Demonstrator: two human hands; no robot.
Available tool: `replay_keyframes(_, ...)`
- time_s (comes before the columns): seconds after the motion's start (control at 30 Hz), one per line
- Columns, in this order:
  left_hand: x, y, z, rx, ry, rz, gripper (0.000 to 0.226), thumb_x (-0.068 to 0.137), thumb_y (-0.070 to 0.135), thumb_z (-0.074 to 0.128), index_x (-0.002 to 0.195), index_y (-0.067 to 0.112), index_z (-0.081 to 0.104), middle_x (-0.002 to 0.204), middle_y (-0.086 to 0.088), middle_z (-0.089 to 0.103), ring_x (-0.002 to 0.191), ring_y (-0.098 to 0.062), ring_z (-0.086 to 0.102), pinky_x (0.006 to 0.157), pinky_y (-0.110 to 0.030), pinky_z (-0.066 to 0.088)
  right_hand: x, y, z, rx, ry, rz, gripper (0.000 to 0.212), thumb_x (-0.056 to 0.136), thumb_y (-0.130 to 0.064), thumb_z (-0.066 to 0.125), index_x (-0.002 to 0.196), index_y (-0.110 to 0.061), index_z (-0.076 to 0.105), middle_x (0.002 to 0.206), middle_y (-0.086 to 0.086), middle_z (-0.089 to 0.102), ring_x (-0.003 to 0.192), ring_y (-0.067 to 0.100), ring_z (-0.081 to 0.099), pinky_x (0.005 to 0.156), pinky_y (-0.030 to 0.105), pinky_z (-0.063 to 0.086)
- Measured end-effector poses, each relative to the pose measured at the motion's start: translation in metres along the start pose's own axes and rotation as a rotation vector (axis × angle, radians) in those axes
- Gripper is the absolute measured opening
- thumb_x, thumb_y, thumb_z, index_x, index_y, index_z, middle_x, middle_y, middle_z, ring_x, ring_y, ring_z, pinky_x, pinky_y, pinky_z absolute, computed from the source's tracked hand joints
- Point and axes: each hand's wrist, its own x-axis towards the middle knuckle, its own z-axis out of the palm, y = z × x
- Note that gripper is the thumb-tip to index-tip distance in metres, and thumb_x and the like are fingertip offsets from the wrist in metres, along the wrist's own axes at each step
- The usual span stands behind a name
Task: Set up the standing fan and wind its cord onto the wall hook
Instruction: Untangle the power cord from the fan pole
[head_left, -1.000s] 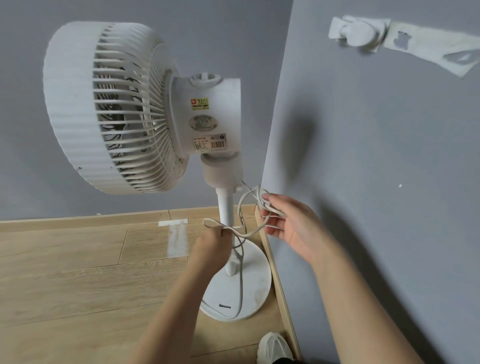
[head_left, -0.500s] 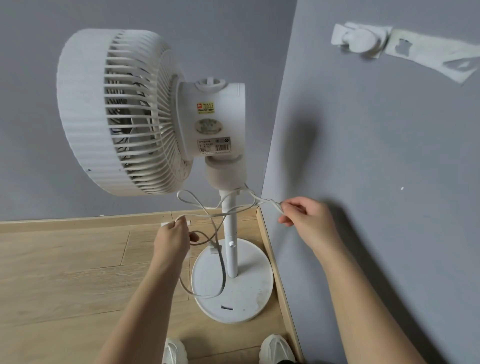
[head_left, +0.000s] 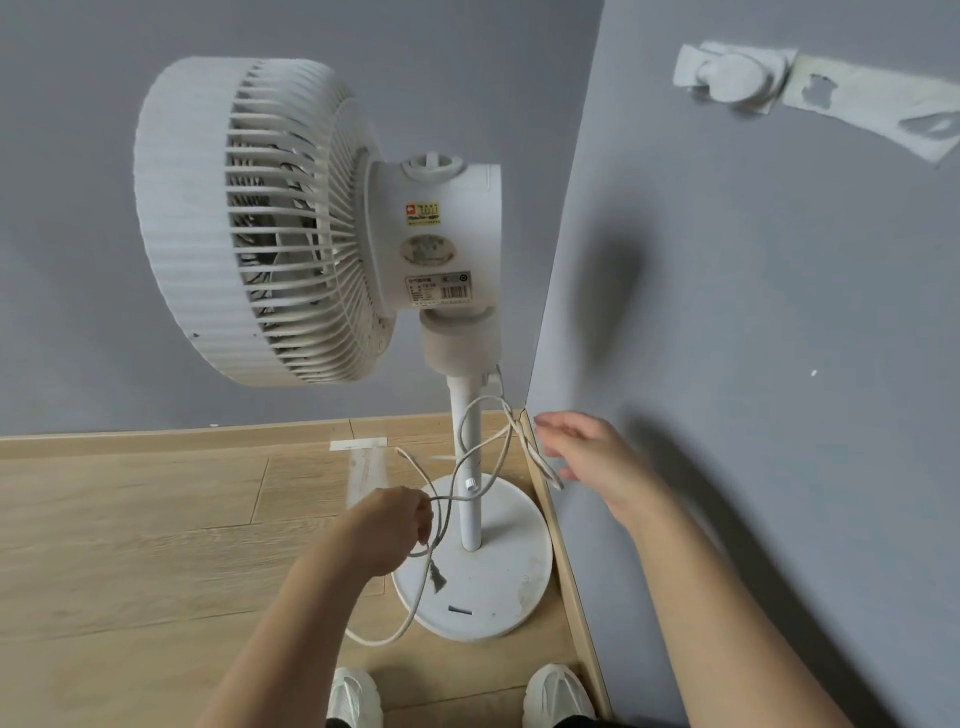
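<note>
The white standing fan (head_left: 260, 223) stands upright in the room's corner on its round base (head_left: 498, 597). Its white cord (head_left: 467, 452) hangs in loose loops around the pole, and a slack loop lies on the floor. My left hand (head_left: 384, 535) is shut on the cord just left of the pole, with the plug (head_left: 437, 578) dangling below it. My right hand (head_left: 587, 457), blurred, has its fingers spread beside a cord strand near the wall corner and grips nothing. The white wall hook (head_left: 732, 78) sits high on the right wall, with no cord on it.
Grey walls meet in a corner right behind the fan. A wooden baseboard (head_left: 566, 571) runs along the right wall. A torn white tape strip (head_left: 872, 114) lies beside the hook. My two white shoes (head_left: 556, 696) stand on the wood floor just in front of the base.
My right hand has opened and let go of the cord it was pinching. My left hand has moved right and down toward the pole, still gripping the cord, and the plug now dangles.
</note>
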Motion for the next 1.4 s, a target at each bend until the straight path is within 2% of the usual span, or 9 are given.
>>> replay_keyframes(0.17, -0.004, 0.002, 0.011, 0.084, -0.224, 0.060, 0.033, 0.094, 0.009, 0.038, 0.079, 0.021, 0.066, 0.081, 0.013, 0.065, 0.074, -0.005, 0.055, 0.072, -0.022, 0.044, 0.007, -0.002, 0.016, 0.437, -0.183, 0.010, 0.030, 0.099, -0.011, 0.048, 0.126, -0.022, 0.055, 0.099, -0.005, 0.068, 0.090, 0.010, 0.062, 0.087, 0.030, 0.047)
replay_keyframes(0.33, -0.008, -0.010, 0.010, 0.175, -0.281, -0.049, 0.029, 0.093, 0.006, 0.045, 0.093, 0.014, 0.072, 0.099, 0.000, 0.071, 0.082, -0.012, 0.058, 0.074, -0.021, 0.040, 0.010, 0.000, 0.017, 0.356, -0.097, 0.003, 0.020, 0.093, -0.022, 0.059, 0.096, -0.006, 0.070, 0.062, -0.005, 0.046, 0.069, 0.014, 0.043, 0.086, 0.032, 0.040)
replay_keyframes(0.57, -0.007, -0.008, 0.012, 0.132, -0.176, 0.062, 0.032, 0.097, 0.014, 0.038, 0.082, 0.023, 0.064, 0.083, 0.016, 0.058, 0.080, -0.006, 0.056, 0.076, -0.021, 0.043, 0.013, 0.005, 0.035, 0.308, -0.181, 0.039, 0.043, 0.095, -0.025, 0.056, 0.138, -0.023, 0.048, 0.133, -0.009, 0.056, 0.126, 0.011, 0.050, 0.103, 0.034, 0.033)
replay_keyframes(0.7, -0.008, -0.003, 0.011, 0.058, -0.106, 0.094, 0.032, 0.099, 0.017, 0.040, 0.085, 0.025, 0.067, 0.100, 0.009, 0.059, 0.092, -0.011, 0.057, 0.080, -0.022, 0.042, 0.010, 0.003, 0.041, 0.436, -0.173, -0.007, 0.018, 0.096, -0.016, 0.053, 0.102, -0.027, 0.067, 0.087, -0.003, 0.068, 0.095, 0.016, 0.061, 0.110, 0.052, 0.034)
replay_keyframes(0.8, -0.006, -0.003, 0.006, 0.007, 0.014, 0.102, 0.031, 0.098, 0.011, 0.040, 0.088, 0.019, 0.068, 0.101, 0.004, 0.062, 0.094, -0.015, 0.059, 0.082, -0.025, 0.046, 0.012, 0.003, 0.035, 0.548, -0.193, 0.044, 0.017, 0.096, -0.018, 0.053, 0.100, -0.015, 0.070, 0.066, -0.003, 0.056, 0.073, 0.016, 0.054, 0.100, 0.043, 0.044)
replay_keyframes(0.93, -0.006, 0.000, -0.001, -0.330, 0.147, 0.115, 0.030, 0.098, 0.004, 0.036, 0.087, 0.007, 0.064, 0.076, -0.005, 0.069, 0.074, -0.019, 0.067, 0.077, -0.037, 0.057, 0.009, -0.004, 0.029, 0.709, -0.280, 0.143, 0.021, 0.098, -0.019, 0.047, 0.104, -0.014, 0.066, 0.046, -0.006, 0.034, 0.047, 0.010, 0.035, 0.066, 0.029, 0.037)
replay_keyframes(1.03, -0.010, 0.005, -0.007, -0.584, 0.175, 0.077, 0.037, 0.096, -0.003, 0.029, 0.081, 0.008, 0.060, 0.063, -0.009, 0.062, 0.056, -0.019, 0.061, 0.054, -0.028, 0.053, 0.007, -0.004, 0.024, 0.831, -0.306, 0.237, 0.015, 0.092, -0.012, 0.052, 0.093, -0.016, 0.066, 0.053, -0.003, 0.038, 0.052, 0.013, 0.035, 0.066, 0.029, 0.040)
replay_keyframes(1.23, -0.004, 0.003, -0.016, -1.107, 0.361, -0.119, 0.032, 0.096, -0.001, 0.030, 0.078, 0.006, 0.055, 0.043, 0.005, 0.036, 0.040, -0.013, 0.036, 0.071, -0.046, 0.054, 0.010, -0.003, 0.015, 0.943, -0.283, 0.268, 0.021, 0.090, -0.006, 0.047, 0.071, -0.014, 0.050, 0.070, 0.005, 0.050, 0.064, 0.017, 0.052, 0.070, 0.034, 0.045)
replay_keyframes(1.4, -0.001, -0.008, -0.021, -1.393, 0.466, -0.305, 0.031, 0.096, -0.001, 0.030, 0.077, 0.009, 0.053, 0.036, 0.009, 0.030, 0.032, -0.008, 0.027, 0.058, -0.034, 0.049, 0.013, 0.001, 0.009, 0.842, -0.138, 0.253, 0.023, 0.092, -0.003, 0.053, 0.071, -0.012, 0.052, 0.063, 0.005, 0.055, 0.061, 0.017, 0.055, 0.064, 0.035, 0.051)
